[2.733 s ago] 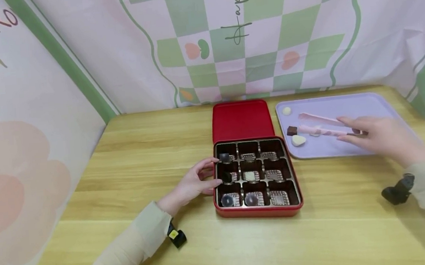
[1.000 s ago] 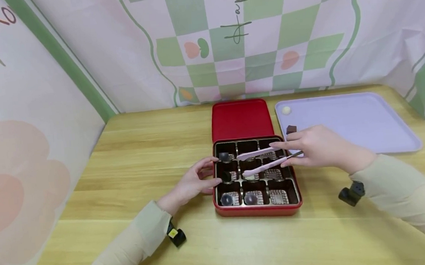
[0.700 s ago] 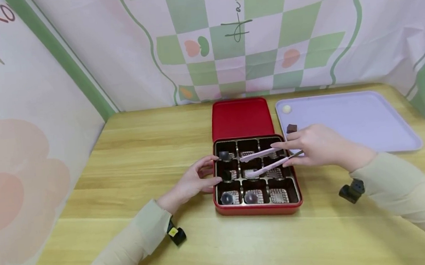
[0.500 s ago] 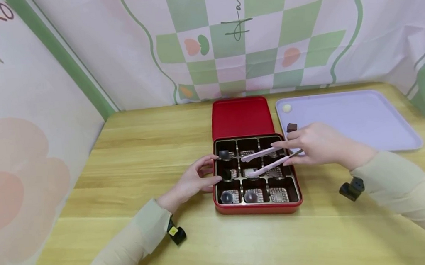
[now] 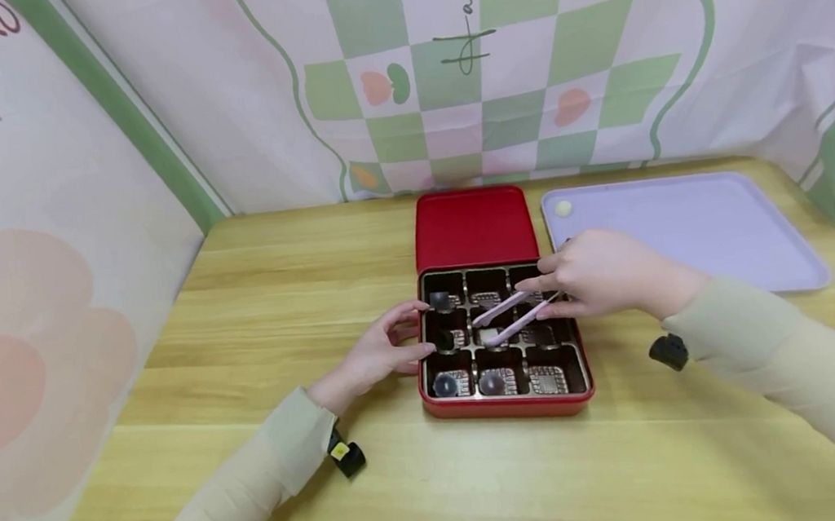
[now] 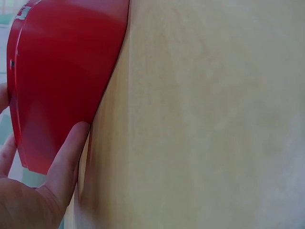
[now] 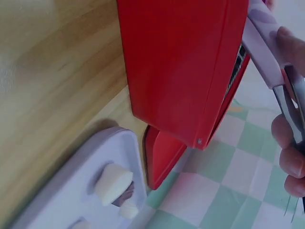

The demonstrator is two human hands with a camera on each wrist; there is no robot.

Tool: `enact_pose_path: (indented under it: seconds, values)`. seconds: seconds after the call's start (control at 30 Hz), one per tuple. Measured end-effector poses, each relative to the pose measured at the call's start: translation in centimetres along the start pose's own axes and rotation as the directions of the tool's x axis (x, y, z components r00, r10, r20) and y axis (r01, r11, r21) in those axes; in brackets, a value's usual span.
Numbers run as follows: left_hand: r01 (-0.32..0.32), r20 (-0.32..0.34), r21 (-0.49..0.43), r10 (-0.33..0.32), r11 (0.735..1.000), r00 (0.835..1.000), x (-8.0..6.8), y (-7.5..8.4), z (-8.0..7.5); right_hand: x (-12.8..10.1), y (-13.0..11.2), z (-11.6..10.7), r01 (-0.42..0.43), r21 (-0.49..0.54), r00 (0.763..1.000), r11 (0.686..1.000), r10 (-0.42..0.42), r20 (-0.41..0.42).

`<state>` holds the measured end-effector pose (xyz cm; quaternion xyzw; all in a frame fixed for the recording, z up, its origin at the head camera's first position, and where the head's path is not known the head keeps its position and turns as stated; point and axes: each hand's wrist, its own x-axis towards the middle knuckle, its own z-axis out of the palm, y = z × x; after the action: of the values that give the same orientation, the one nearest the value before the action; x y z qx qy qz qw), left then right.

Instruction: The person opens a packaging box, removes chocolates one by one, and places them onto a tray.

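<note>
Bracing red tin (image 5: 510, 407) w/ L hand (image 5: 380, 347) (fingers spread against side); pinching tongs (image 5: 517, 325) w/ R hand (image 5: 602, 273), w/ tips parted over ctr. compt. (image 5: 505, 320). Prob. seating white pc. (image 5: 490, 333) there; calling for straight lift w/o dragging pc.

Head view from above, facing forward-down, both wrist views close, tilted sideways, sharing the red tin (image 5: 506, 407)
</note>
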<state>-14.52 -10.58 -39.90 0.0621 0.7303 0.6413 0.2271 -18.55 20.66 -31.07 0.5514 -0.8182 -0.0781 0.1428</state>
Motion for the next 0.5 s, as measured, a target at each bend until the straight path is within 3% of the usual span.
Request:
enact_pose_path:
  seconds: [0.2, 0.5]
  values:
    - [0.001, -0.004, -0.017, -0.001, 1.0, 1.0, 0.0, 0.2, 0.2, 1.1, -0.3, -0.5, 0.052, -0.04, 0.996, 0.998, -0.049, 0.073]
    - [0.003, -0.005, -0.01, -0.003, 1.0, 1.0, -0.1, 0.2, 0.3, 1.1, -0.5, -0.2, 0.062, -0.047, 0.994, 0.997, -0.057, 0.091]
